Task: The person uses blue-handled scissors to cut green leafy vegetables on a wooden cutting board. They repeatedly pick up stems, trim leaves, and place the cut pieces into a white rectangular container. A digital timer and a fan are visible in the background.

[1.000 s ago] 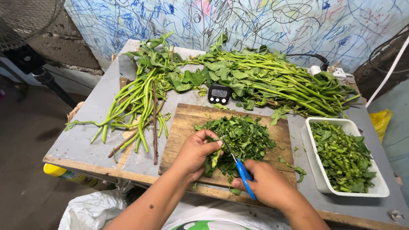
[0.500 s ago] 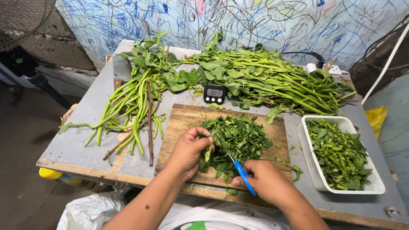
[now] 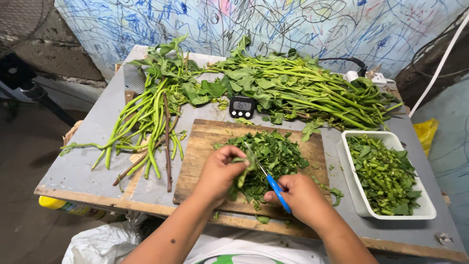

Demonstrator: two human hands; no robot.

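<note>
Head view, lower centre: left hand pinching a bunch of leaves over wooden cutting board; right hand closed around blue-handled scissors, blades at chopped greens.

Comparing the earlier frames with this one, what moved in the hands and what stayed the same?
The left hand bunches the same leaves and has shifted slightly up the cutting board. The right hand keeps its grip on the blue-handled scissors, whose blades have worked deeper into the held leaves. Nothing was picked up or released. The chopped pile, long stems, timer and white tray stayed put; only the camera view drifted.
</note>
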